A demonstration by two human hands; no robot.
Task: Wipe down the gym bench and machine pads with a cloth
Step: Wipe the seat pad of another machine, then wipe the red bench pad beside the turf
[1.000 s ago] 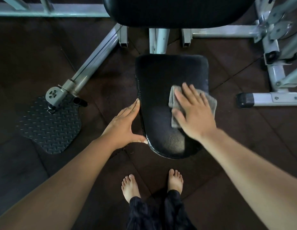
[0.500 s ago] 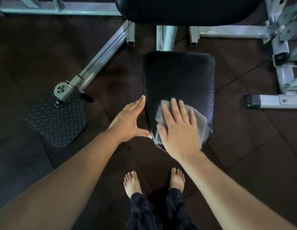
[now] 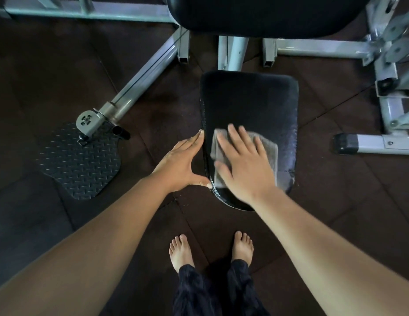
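Note:
A black padded seat (image 3: 249, 103) of a gym machine lies below me in the head view. A grey cloth (image 3: 266, 145) is spread on its near half. My right hand (image 3: 244, 165) presses flat on the cloth with straight, spread fingers. My left hand (image 3: 180, 165) rests against the seat's left edge, fingers straight along the side and the thumb at the near-left corner. A larger black back pad (image 3: 263, 14) sits at the top of the view.
Pale metal frame tubes (image 3: 144, 71) run left and right of the seat. A black checker-plate footplate (image 3: 80, 163) lies on the dark rubber floor at left. A capped frame foot (image 3: 363, 144) juts in at right. My bare feet (image 3: 180, 252) stand just before the seat.
My right hand slid the cloth from the seat's right side toward the near left part, then slightly back up. My left hand stays on the left edge.

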